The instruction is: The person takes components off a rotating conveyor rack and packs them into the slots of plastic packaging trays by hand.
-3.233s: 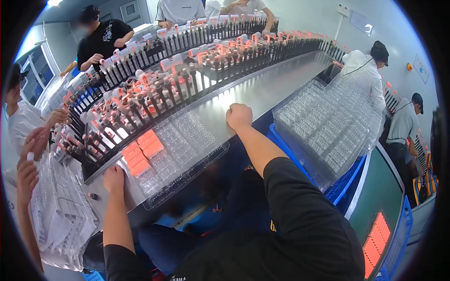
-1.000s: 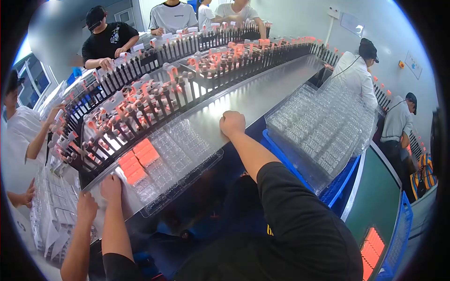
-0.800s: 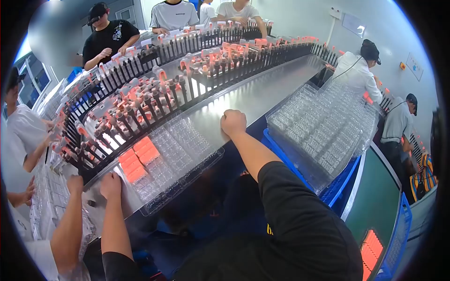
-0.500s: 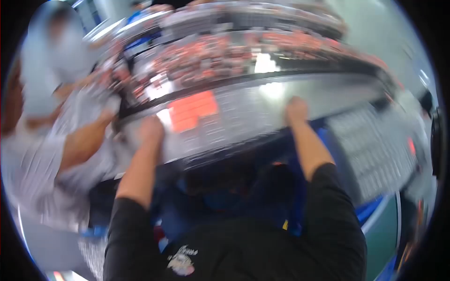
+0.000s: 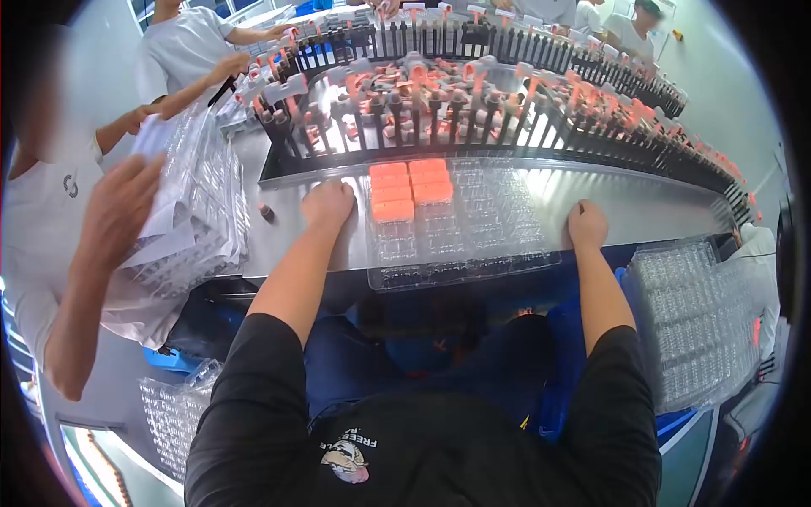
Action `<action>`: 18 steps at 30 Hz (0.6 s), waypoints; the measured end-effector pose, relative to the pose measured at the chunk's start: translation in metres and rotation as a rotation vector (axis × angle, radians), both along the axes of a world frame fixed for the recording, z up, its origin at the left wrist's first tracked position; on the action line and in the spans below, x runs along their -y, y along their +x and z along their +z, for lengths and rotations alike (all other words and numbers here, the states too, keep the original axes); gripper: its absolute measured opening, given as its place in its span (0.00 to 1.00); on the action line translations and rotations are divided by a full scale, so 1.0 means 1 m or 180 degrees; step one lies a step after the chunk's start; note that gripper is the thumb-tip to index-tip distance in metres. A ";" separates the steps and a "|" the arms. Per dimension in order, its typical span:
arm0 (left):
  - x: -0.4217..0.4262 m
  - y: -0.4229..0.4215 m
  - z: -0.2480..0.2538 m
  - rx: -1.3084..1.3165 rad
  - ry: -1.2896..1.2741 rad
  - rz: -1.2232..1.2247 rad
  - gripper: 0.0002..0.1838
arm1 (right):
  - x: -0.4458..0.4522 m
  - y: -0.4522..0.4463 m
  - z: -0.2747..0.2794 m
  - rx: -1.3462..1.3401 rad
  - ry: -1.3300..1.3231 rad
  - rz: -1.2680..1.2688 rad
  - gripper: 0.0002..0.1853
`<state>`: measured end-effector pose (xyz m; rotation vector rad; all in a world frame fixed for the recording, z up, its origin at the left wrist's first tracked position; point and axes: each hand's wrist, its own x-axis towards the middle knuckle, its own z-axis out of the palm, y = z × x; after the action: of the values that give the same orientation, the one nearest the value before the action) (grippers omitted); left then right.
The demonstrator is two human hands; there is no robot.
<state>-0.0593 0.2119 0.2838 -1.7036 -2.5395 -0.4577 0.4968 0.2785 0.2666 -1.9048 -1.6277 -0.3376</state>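
Note:
A clear plastic blister tray (image 5: 486, 224) lies on the metal work surface in front of me. Several orange pieces (image 5: 391, 188) fill cells at its upper left, and the other cells hold nothing I can see. My left hand (image 5: 329, 203) rests on the metal just left of the tray, close to the orange pieces, with fingers curled in. On the other side, apart from the tray's right edge, my right hand (image 5: 587, 225) rests as a loose fist. Neither hand shows anything held.
Behind the tray curves a rack of black uprights (image 5: 439, 122) with orange and grey parts. Stacked clear trays (image 5: 697, 321) stand at right; more trays with white sheets (image 5: 194, 194) lie at left. A small dark cylinder (image 5: 267, 212) sits nearby. A co-worker's hand (image 5: 122, 198) is raised at far left.
The view has swung and sharpened from blur. Both my hands stay on the surface on either side of the tray. The co-worker's arm at left is now raised.

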 end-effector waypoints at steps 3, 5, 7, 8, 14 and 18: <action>0.001 0.002 0.001 0.0110 0.0106 0.0108 0.23 | -0.001 -0.002 0.002 -0.0050 0.0037 0.0069 0.14; 0.002 0.002 0.003 0.0101 0.0094 0.0124 0.23 | 0.000 -0.003 0.002 -0.0100 0.0040 0.0072 0.14; 0.003 0.003 0.005 0.0002 -0.0025 0.0060 0.23 | 0.000 -0.003 0.003 -0.0020 0.0027 0.0014 0.13; 0.004 0.003 0.007 0.0019 -0.0015 0.0077 0.23 | -0.001 -0.002 0.002 0.0021 0.0023 -0.0017 0.13; 0.005 0.006 0.008 0.0100 -0.0024 0.0070 0.23 | 0.006 -0.009 0.011 -0.0094 0.0036 -0.0041 0.13; 0.007 0.010 0.014 0.0067 -0.0141 0.0122 0.24 | 0.003 -0.006 0.007 -0.0113 0.0083 0.0009 0.12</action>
<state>-0.0490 0.2054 0.2982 -1.6700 -2.6112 -0.4224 0.4911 0.2752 0.2732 -1.8785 -1.5954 -0.3207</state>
